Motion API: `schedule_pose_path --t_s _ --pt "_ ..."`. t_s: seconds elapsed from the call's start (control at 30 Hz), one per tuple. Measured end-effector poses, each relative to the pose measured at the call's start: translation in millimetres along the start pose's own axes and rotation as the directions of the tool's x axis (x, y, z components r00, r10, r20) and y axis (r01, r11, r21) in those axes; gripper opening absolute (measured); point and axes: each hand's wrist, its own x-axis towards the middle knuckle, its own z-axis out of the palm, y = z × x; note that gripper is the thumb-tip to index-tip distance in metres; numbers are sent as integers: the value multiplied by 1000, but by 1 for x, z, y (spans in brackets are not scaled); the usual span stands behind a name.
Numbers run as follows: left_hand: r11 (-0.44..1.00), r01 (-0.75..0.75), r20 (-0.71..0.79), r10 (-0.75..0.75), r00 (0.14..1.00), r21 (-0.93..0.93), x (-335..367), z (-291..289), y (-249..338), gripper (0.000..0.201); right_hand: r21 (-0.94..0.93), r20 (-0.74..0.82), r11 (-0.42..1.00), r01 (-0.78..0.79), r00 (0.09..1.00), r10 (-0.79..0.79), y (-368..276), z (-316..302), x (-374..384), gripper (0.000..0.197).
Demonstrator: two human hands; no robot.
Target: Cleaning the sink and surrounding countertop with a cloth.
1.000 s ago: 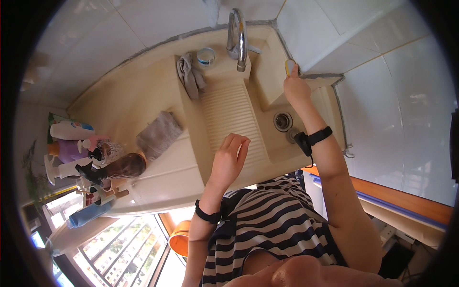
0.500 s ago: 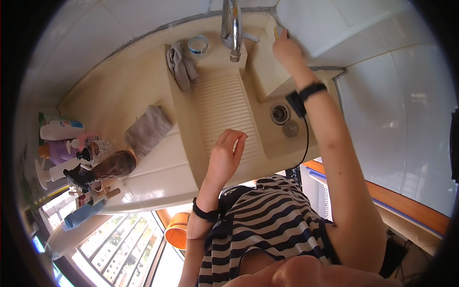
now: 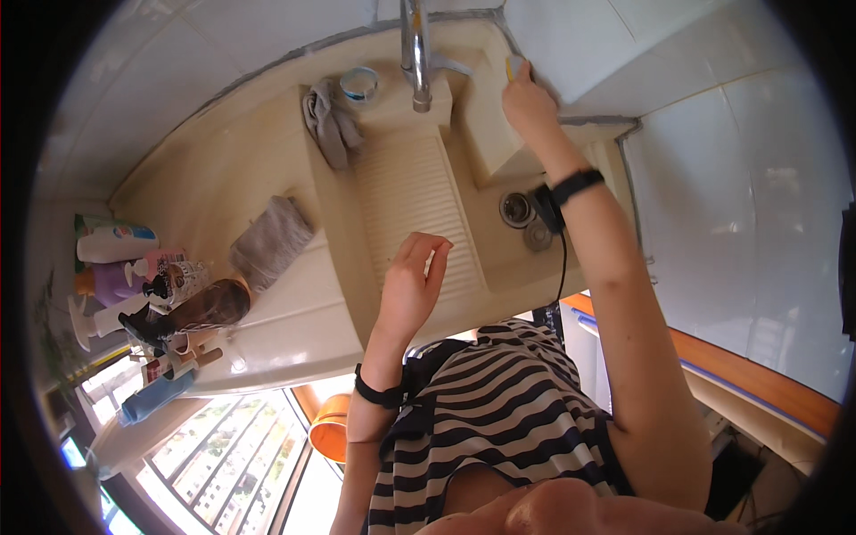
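Observation:
My right hand (image 3: pixel 530 104) reaches to the back right corner of the beige sink (image 3: pixel 468 152). Its fingers are closed on a small yellow-and-grey object (image 3: pixel 511 69), pressed to the rim by the tiled wall; the hand hides most of it, so its kind is unclear. My left hand (image 3: pixel 411 285) hangs over the ribbed washboard (image 3: pixel 415 192), fingers loosely bent, thumb a little apart, nothing seen in it. Behind the washboard rises the chrome faucet (image 3: pixel 416 62).
A grey cloth (image 3: pixel 330 125) drapes beside a small round tub (image 3: pixel 358 85). Another folded grey cloth (image 3: pixel 270 242) lies on the left counter near several bottles (image 3: pixel 116 242). Beside the drain (image 3: pixel 515 209) sits its round cover (image 3: pixel 537 235). A black cable (image 3: pixel 563 267) trails from my right wrist.
My right hand has shifted slightly along the sink's back right edge with the yellow-and-grey object. The whole view has moved a little; my left hand keeps nearly the same pose.

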Motion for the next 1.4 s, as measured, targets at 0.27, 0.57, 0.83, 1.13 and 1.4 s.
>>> schedule_pose_path --t_s 0.27,0.57,0.83,1.13,1.4 --pt "998 -5 -33 7 999 55 -8 -2 -2 7 -15 -22 997 72 997 -72 -12 -21 -53 50" --pt "992 -82 -16 84 996 97 -6 10 15 9 285 283 916 -281 938 199 -18 -60 -85 57" --pt "998 46 -18 -45 999 46 -10 23 10 14 311 138 921 -235 970 201 -7 -38 -66 56" --pt "998 14 -56 -11 998 57 -13 17 6 17 217 210 965 -147 973 101 6 -61 -115 58" --pt "995 69 -70 -64 995 71 -28 14 11 17 221 155 968 -119 984 86 -11 -37 -56 58"
